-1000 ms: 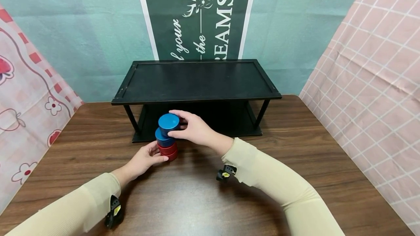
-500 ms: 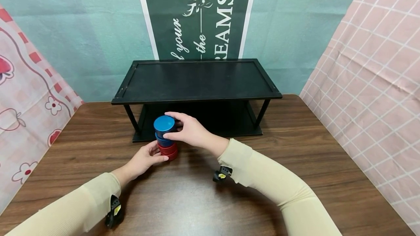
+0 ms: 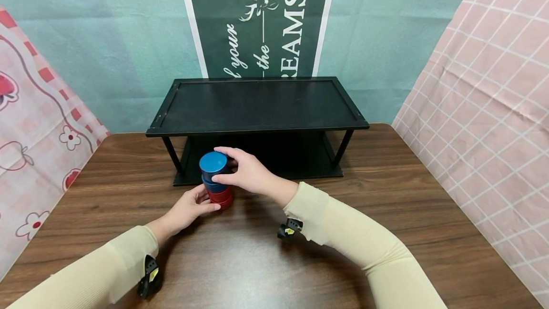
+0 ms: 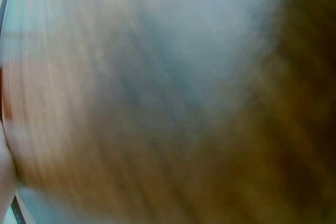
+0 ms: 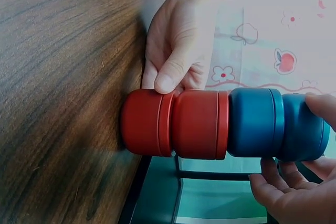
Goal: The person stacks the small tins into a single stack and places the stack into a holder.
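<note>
A column of round lidded tins stands upright on the table. Lowest is a red tin (image 5: 142, 121), then a second red tin (image 5: 197, 124), then a blue tin (image 5: 252, 121). On that sits the top blue tin (image 3: 213, 161), set slightly off line. My right hand (image 3: 249, 171) grips this top tin between thumb and fingers. Low on the near left side, my left hand (image 3: 188, 211) holds the bottom red tin, its thumb near the lid seam; its other fingers are partly hidden behind the stack. The left wrist view is mostly blur.
Right behind the column is a black two-level rack (image 3: 257, 106) with thin posts. The brown wooden table (image 3: 274, 261) extends to the front and both sides. Fabric hangs at the back, a pink checked cloth (image 3: 484, 85) at right.
My right hand has moved left and slightly down with the top blue tin, bringing it over the other blue tin. The left hand has stayed in place.
</note>
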Demonstrator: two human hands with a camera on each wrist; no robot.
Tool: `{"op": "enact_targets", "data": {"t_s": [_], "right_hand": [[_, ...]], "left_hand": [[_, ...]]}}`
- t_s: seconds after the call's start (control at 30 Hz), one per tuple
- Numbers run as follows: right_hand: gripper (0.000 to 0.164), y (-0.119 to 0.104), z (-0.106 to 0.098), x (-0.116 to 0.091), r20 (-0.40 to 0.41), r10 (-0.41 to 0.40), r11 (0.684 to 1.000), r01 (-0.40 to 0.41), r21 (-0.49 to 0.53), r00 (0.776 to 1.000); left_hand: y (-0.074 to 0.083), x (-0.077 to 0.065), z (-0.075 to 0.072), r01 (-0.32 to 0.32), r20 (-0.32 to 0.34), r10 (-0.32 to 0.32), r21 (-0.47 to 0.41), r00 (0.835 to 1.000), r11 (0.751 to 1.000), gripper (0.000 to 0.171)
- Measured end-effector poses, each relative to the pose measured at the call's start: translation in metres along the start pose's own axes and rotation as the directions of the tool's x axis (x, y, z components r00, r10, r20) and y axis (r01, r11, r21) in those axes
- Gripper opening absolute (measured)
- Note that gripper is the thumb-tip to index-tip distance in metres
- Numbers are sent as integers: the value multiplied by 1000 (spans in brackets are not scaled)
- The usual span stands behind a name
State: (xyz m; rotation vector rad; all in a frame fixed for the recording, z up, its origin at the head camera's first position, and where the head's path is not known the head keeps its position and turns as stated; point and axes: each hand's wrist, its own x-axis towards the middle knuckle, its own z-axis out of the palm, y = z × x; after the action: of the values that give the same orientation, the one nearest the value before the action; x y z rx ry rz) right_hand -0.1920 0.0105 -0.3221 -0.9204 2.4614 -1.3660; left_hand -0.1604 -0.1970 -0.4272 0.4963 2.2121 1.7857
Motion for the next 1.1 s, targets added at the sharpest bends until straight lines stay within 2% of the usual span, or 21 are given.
{"op": "enact_targets", "data": {"t_s": [0.6,0.93,1.1], "right_hand": [[64,-1,1,0,-6,-21,996,20,-86,1000],[67,-1,1,-1,0,-3,999,3,-43,1000],[74,8,0,-4,9,-2,999,2,-38,1000]], "left_hand": [[0,0,0,1,-4,-1,7,1000,1000,63],[1,-1,-1,8,0,-8,12,1000,1000,63],[0,0,-1,-4,2,4,9,1000,1000,63]]}}
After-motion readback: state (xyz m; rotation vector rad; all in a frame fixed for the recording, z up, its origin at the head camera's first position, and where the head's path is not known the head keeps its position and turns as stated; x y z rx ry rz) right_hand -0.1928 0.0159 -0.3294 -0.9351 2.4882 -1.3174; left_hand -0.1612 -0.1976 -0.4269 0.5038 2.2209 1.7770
